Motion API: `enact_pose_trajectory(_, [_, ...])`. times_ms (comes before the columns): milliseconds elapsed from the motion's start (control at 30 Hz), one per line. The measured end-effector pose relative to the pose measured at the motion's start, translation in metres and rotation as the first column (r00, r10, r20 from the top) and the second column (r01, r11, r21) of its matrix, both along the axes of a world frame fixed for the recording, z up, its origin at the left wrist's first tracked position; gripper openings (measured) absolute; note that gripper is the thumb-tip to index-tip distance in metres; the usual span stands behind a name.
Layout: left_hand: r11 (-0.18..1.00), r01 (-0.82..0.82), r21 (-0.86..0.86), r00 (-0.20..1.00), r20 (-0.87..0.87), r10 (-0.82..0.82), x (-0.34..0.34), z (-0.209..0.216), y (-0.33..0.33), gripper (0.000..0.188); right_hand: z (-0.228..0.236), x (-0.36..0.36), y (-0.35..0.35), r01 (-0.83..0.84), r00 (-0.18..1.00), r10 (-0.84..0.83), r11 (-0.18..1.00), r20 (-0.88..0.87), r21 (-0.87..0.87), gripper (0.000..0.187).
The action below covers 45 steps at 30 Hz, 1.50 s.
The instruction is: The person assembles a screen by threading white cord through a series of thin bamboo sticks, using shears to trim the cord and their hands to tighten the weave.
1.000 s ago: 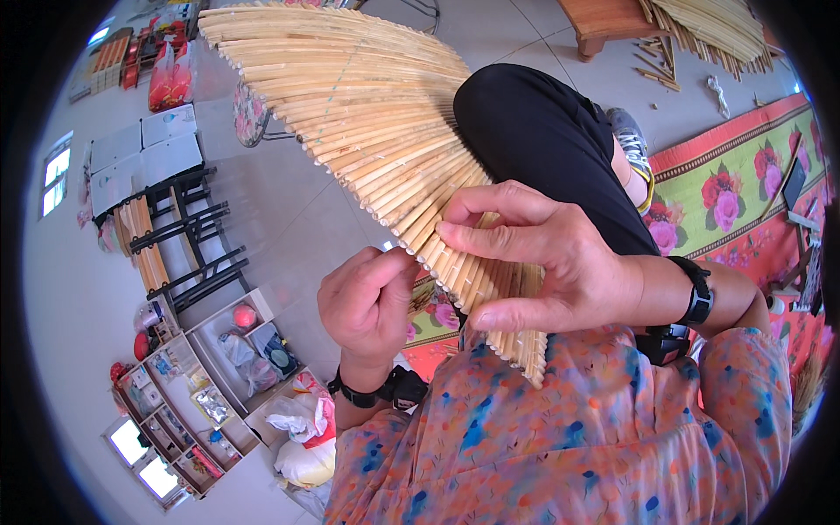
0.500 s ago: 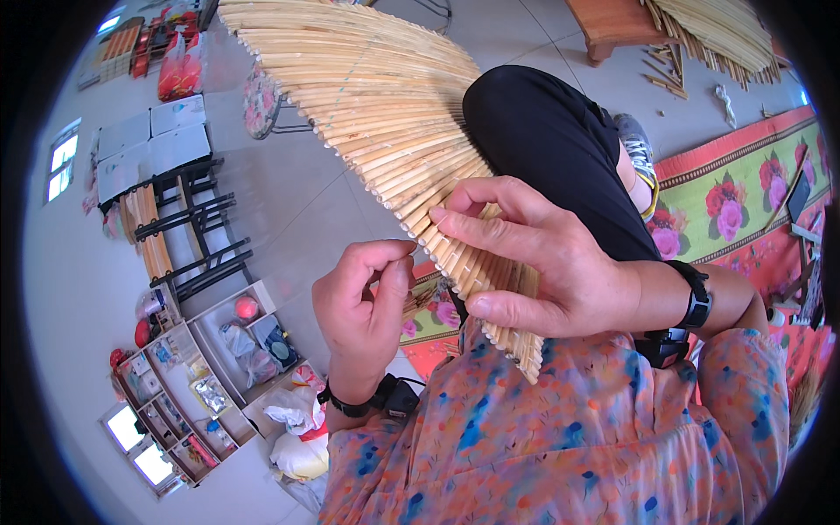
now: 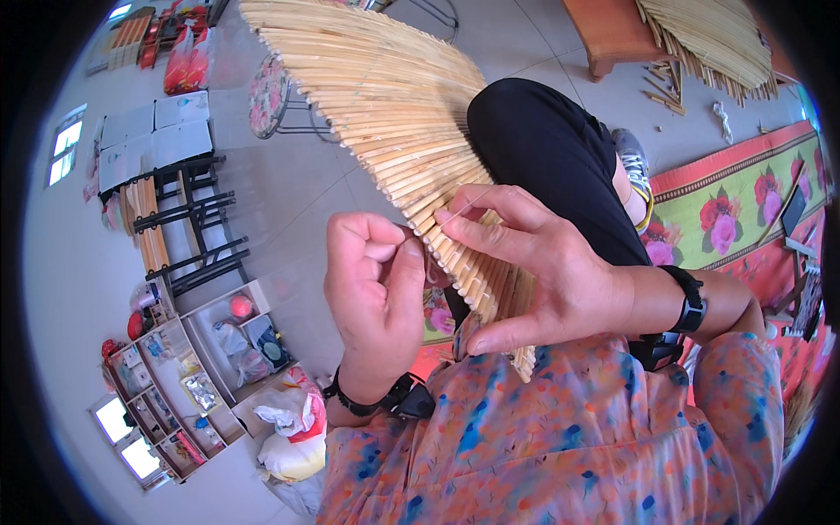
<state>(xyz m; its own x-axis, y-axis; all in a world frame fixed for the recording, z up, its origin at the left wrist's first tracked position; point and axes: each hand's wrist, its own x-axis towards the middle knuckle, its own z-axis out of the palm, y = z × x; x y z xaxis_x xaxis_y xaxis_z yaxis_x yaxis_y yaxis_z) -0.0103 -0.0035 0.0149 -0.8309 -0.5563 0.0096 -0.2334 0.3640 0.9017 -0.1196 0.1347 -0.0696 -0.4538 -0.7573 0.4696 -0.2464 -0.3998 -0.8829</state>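
Note:
A curtain-like mat of pale reed stalks (image 3: 385, 96) lies slantwise across my raised knee, its narrow end near my waist. Small light stitches run along its left edge. My right hand (image 3: 560, 271) rests over the near part, thumb spread toward the lower end. Between its fingertips a thin pale thread (image 3: 461, 210) shows at the mat's surface; it is too fine to tell whether a needle is there. Just off the left edge, my left hand (image 3: 374, 293) is closed with thumb and forefinger pinched beside the stalks. What that pinch holds is hidden.
Ahead on the right, a wooden bench (image 3: 612, 35) stands beside another reed mat (image 3: 709, 44), with cut stalk pieces (image 3: 665, 87) on the floor. A floral cloth (image 3: 717, 219) lies at the right. Left are a round stool (image 3: 269, 96), folded tables (image 3: 188, 219) and a shelf unit (image 3: 179, 385).
My left hand has moved slightly right and up, closer against the mat's edge. My right fingertips have shifted a little, and the thin thread now shows between them.

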Motion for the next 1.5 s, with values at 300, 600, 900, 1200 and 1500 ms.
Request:
enact_pose_trajectory(300, [0.886,-0.083,-0.455,0.993,0.034,0.110,-0.037,0.012,-0.064,0.050,0.022,0.011,0.004,0.027,0.996,-0.038,0.990,0.081,0.136,0.074])
enact_pose_trajectory(600, [0.861,0.081,0.501,0.990,0.060,-0.128,-0.061,0.015,-0.072,0.053,0.023,0.040,0.004,-0.025,0.985,-0.023,0.962,0.172,0.273,0.075])
enact_pose_trajectory(900, [0.901,0.060,0.430,0.845,-0.502,0.183,0.046,0.032,-0.071,0.056,0.068,0.053,-0.006,-0.038,0.937,0.102,0.980,-0.335,0.193,0.079])
enact_pose_trajectory(1200, [0.483,0.118,0.867,0.800,-0.372,0.471,0.065,-0.099,-0.077,0.042,0.042,0.014,-0.030,0.305,0.573,-0.089,0.946,-0.814,0.111,0.044])
enact_pose_trajectory(1500, [0.340,0.209,0.917,0.738,-0.376,0.560,0.020,-0.178,-0.047,0.034,-0.007,0.008,0.021,0.443,0.826,-0.299,0.869,-0.478,0.221,0.033])
